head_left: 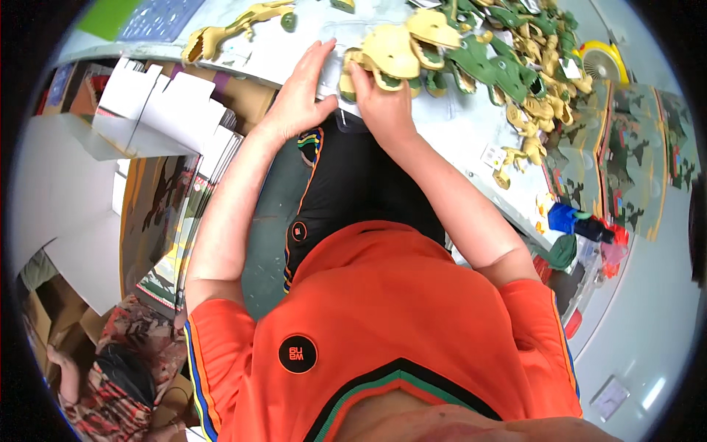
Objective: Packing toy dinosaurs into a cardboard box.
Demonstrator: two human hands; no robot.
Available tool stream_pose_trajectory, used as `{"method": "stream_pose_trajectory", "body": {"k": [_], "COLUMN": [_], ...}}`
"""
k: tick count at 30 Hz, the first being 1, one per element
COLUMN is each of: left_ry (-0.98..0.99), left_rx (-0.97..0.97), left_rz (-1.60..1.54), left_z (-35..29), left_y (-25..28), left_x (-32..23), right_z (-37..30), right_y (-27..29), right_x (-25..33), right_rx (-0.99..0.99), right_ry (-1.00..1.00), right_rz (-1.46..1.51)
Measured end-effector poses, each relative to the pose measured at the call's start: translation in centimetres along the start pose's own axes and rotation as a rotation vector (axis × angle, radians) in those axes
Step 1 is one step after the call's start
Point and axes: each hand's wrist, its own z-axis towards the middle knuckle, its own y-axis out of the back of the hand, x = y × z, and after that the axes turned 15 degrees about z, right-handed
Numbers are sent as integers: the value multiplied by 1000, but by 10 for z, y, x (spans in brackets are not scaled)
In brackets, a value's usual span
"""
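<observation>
Our right hand (387, 110) grips a yellow dinosaur toy (390, 53) over the clear plastic tray (353, 124), left hand (296, 104) outstretched at its left side, and lopsided pressure could tip that tray!

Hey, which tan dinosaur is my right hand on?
The nearer tan dinosaur, directly above your right hand, which touches it. The farther one sits just beyond it to the right, untouched; another lies at far left.

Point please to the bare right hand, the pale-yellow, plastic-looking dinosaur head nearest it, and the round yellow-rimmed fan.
Bare right hand (386, 112): head view, back of hand.
Pale-yellow dinosaur head (390, 51): head view, upper surface.
Round yellow-rimmed fan (602, 65): head view, grille.
</observation>
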Motion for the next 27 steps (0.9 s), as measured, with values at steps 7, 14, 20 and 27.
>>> {"method": "stream_pose_trajectory", "body": {"k": [7,14,20,27], "left_ry": [23,156,141,153], "left_rx": [16,-139,-174,-135], "left_rz": [389,399,341,307], "left_z": [-44,-64,-66,-64], "left_y": [2,-11,-33,-29], "left_x": [-30,-43,-43,-43], "right_z": [3,9,9,16], "right_y": [10,13,13,9], "right_x": [-3,-2,-2,21], "right_rx": [106,206,134,150], "right_ry": [-131,-383,-405,-649], "right_rz": [84,156,183,356]}}
